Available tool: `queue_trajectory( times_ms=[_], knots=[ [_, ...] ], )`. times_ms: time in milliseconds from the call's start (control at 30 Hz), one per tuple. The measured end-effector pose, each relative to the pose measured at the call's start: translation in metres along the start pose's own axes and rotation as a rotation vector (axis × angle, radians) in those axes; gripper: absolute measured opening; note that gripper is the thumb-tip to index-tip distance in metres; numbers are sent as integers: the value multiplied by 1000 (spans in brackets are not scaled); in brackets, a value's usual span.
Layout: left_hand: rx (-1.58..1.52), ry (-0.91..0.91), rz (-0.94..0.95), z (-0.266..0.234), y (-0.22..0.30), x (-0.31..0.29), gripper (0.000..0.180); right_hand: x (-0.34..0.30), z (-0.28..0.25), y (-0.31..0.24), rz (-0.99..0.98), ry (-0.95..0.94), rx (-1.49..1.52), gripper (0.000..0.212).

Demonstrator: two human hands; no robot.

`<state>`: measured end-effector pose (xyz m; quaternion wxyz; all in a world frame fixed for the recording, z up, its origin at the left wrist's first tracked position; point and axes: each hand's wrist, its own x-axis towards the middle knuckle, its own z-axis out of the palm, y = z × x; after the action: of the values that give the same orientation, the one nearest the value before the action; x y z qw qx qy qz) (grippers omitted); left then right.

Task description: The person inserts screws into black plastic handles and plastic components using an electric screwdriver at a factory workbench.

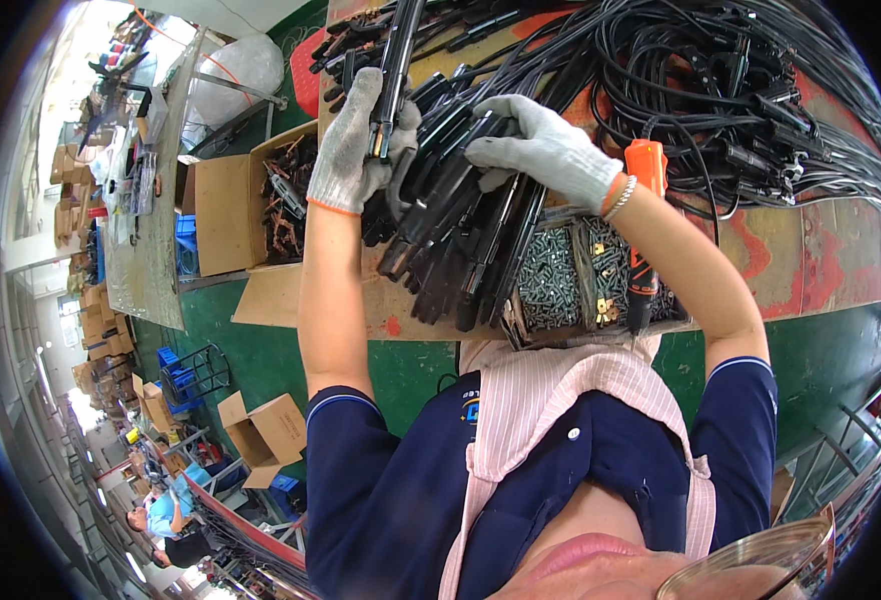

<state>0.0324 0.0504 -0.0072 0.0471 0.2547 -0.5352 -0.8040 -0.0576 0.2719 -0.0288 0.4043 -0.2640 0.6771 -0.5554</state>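
Note:
My left hand, in a grey work glove, is closed round a long black bar-shaped part held nearly upright. A small copper-coloured bit shows at its lower end. My right hand, gloved too, curls its fingers over another long black part at the top of a pile. Some fingertips are hidden behind the parts. Below both hands, several similar black parts lie side by side, slanting toward the table's near edge and somewhat blurred.
A wooden tray of screws and brass pieces sits at the near edge, an orange-and-black power screwdriver over its right side. Black cables heap at the back right. Left stands an open cardboard box with copper-coloured parts.

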Motion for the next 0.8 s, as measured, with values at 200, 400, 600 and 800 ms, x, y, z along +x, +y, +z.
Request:
queue_trajectory(
  times_ms=[200, 400, 600, 800],
  knots=[
    [140, 25, -148, -47, -4, 26, 41, 34, 29, 12, -425, 299, -750, 53],
    [461, 32, -96, -65, 17, 24, 42, -12, -3, 9, -805, 91, -923, 80],
    [771, 72, 123, -67, 24, 42, 53, -3, 21, 24, -846, -206, -1089, 118],
    [565, 67, 13, -91, 10, 60, 55, 40, 41, 0, -762, -265, -1284, 105]
  ],
)
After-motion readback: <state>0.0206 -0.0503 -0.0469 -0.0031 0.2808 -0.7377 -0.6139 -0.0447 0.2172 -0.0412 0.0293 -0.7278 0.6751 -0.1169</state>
